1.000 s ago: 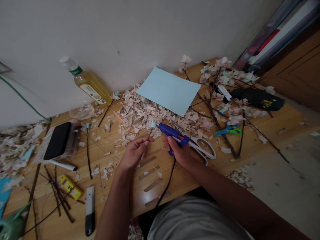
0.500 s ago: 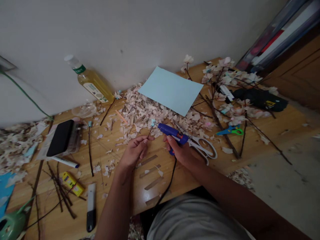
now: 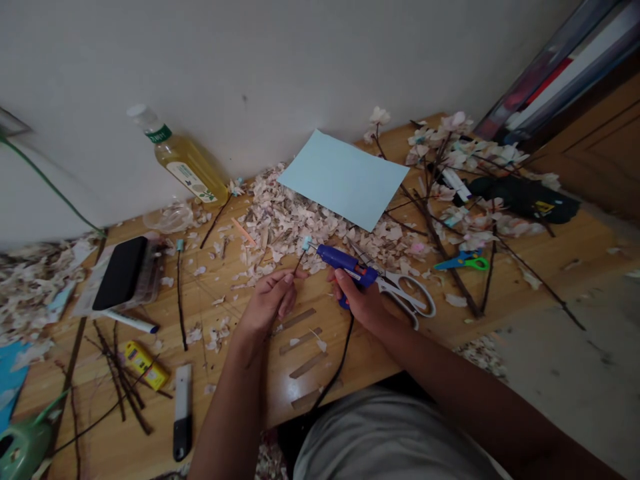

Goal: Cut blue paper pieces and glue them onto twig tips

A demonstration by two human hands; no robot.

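The left hand (image 3: 273, 297) pinches a twig (image 3: 301, 261), blue tip (image 3: 307, 243) bare of petals; the right hand (image 3: 357, 297) grips a glue gun (image 3: 343, 261). Blossomed branches (image 3: 440, 241) look finished.

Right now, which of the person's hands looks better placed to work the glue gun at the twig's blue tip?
Probably the right hand: it grips the glue gun, whose nozzle points at the blue tip, while the left hand holds the twig.
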